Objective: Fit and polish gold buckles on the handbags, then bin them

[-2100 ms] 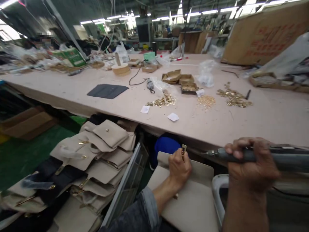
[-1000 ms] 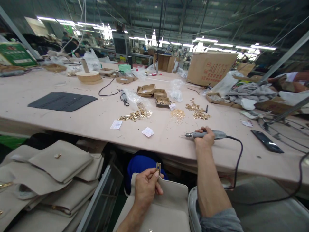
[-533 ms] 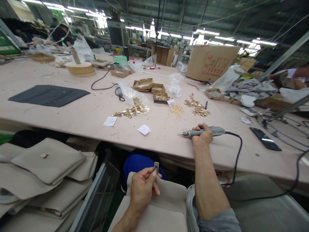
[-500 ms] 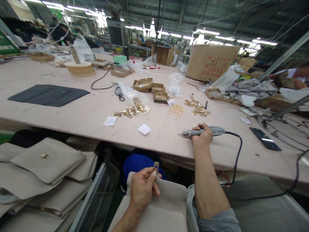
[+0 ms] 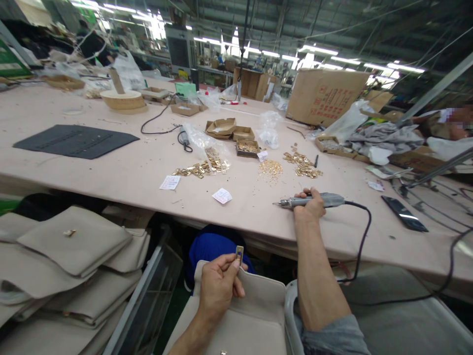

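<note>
Head view: table (image 5: 254,213), 1 lg., pale pinkish top; strip lights (image 5: 319,50) overhead, rows, rm. beyond. Carton (image 5: 325,98), 1, red print, illegible; paper slips (image 5: 222,196), 2 nr. front edge, print too sm. to read. L hand (image 5: 219,283): thumb & fingers pinching gold-tone plate (image 5: 241,251), slotted, upright at flap edge of beige bag (image 5: 258,325), below table edge. R hand (image 5: 312,204): wrapped round grey corded driver (image 5: 333,199), tip pointing L. Gold-tone parts (image 5: 303,166), loose, mid-table; phone (image 5: 404,213), blk., R side. Bag stack (image 5: 74,246), beige, far L; crate (image 5: 151,286) betw. stack & bag.
</note>
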Tool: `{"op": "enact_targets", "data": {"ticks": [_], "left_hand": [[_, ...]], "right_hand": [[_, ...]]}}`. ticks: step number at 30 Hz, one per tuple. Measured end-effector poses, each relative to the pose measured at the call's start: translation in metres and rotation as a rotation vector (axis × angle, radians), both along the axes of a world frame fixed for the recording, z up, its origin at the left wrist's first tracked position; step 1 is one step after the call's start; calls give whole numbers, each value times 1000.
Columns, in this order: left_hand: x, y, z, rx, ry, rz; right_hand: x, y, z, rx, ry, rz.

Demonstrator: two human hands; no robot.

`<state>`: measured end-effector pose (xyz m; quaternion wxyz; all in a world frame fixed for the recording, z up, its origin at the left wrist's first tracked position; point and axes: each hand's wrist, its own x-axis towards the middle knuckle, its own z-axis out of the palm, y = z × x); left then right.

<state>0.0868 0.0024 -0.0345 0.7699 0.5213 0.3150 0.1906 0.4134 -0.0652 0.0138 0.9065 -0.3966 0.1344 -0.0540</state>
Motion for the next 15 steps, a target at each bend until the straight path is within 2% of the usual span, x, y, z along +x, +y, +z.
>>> {"op": "enact_targets", "data": {"ticks": [15], "left_hand": [[0,0,-7,11,-2,8]], "right_hand": [[-1,2,3,23,23,-69]]}}
